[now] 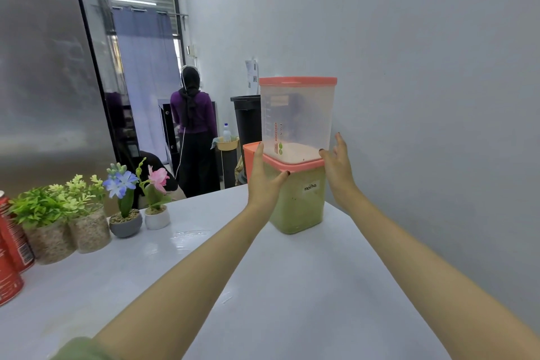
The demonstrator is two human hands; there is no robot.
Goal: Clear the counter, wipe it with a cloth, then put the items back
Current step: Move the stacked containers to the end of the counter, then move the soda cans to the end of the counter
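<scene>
Arms cross the table to the clear tub upright on the green tub, left hand pressed flat against them, right hand spread just beside.

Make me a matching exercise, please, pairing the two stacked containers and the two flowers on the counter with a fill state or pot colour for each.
Column one:
1. upper container
2. lower container
3. blue flower
4. pink flower

Column two:
A. white pot
B. nearly full
C. grey pot
D. almost empty

Pairs: 1-D; 2-B; 3-C; 4-A
</scene>
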